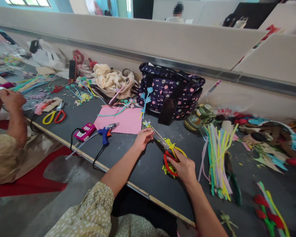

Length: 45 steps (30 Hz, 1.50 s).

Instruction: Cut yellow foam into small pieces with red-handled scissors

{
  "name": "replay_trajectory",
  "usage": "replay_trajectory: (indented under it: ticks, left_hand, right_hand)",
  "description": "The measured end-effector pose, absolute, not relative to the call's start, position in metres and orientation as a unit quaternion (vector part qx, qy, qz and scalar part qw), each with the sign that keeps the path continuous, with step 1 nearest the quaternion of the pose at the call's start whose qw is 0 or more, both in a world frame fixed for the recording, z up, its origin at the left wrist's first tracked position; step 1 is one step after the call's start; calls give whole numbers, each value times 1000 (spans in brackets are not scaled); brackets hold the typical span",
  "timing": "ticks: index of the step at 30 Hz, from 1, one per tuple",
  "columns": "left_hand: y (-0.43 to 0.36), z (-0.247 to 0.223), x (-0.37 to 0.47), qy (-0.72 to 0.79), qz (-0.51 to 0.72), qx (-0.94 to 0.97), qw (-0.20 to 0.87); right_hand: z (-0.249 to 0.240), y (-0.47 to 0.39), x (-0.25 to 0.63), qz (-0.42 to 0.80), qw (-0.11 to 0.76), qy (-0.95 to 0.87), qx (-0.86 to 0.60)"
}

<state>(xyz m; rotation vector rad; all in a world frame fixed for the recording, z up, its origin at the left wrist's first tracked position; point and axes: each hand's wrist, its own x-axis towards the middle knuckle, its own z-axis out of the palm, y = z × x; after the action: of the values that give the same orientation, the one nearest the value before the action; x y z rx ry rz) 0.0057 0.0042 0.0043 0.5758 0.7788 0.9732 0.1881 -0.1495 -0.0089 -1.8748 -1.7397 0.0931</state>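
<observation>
My left hand (143,138) pinches a small yellow and pale blue fuzzy flower piece (147,124) between thumb and fingertips. My right hand (185,165) is closed on scissors (165,162) with one red and one yellow handle. Their blades point up and left, with the tips close to my left fingers; whether they touch the piece I cannot tell. Under and around the scissors lie short yellow pipe cleaner cuttings (164,170). Just beyond my left hand, a light blue pipe cleaner flower stem (145,100) stands against the dotted bag.
A pink sheet (128,121), a blue glue gun (105,134) and a purple box (85,131) lie left. Behind are a dark dotted bag (187,85), a phone (168,110) and a jar (198,117). Pipe cleaners (218,161) lie right. Another person's hands (12,98) work at far left.
</observation>
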Motion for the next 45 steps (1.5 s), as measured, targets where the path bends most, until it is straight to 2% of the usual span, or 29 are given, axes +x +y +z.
replay_trajectory:
  ticks: [5,8,29,45]
  left_hand:
    - [7,3,5,368,456,249,771]
    - [7,1,5,366,461,257,766]
    - [6,7,1,316,445,320,775]
    - [9,-1,1,308,433,340,775]
  right_hand:
    - [2,-147,187,-6,213,-619,-756]
    - [9,-147,185,-5,199,-629,-751]
    - [-1,-151,190,60,300,-626,-718]
    - [-2,-150,190,68,311,-627,-711]
